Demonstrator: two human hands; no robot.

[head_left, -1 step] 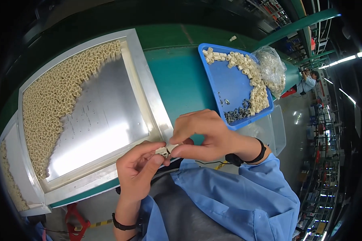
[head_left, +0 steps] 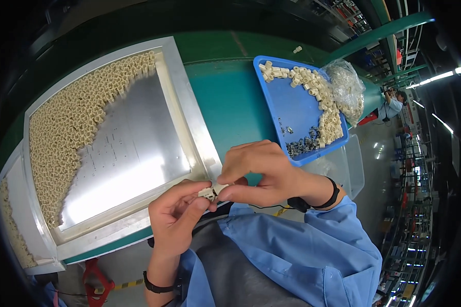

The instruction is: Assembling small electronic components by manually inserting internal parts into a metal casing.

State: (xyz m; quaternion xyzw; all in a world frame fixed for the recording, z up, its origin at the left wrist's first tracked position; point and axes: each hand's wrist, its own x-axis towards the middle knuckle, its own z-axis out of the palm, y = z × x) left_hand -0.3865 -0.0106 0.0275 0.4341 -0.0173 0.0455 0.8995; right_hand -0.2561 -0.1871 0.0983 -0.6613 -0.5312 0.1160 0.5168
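My left hand [head_left: 176, 217] is closed in a pinch on a small cream plastic fitting [head_left: 208, 193] with dark slots in its side. From the right, my right hand [head_left: 264, 171] pinches a pale end piece [head_left: 222, 188] against that fitting, thumb below and forefinger above. Fingertips hide much of both pieces, so I cannot tell whether they are joined. Beyond my right hand lies a blue tray [head_left: 271, 115] with many cream tubular fittings [head_left: 317, 92] along its far and right sides. Small dark metal pieces [head_left: 305, 146] are heaped in its near corner.
A metal-framed board [head_left: 133, 138] at left carries rows of cream fittings [head_left: 69, 123]. A clear bag [head_left: 348, 89] of parts leans by the tray, near a clear plastic box [head_left: 352, 163]. One loose fitting [head_left: 297, 49] lies farther back. Another person [head_left: 393, 105] is at far right.
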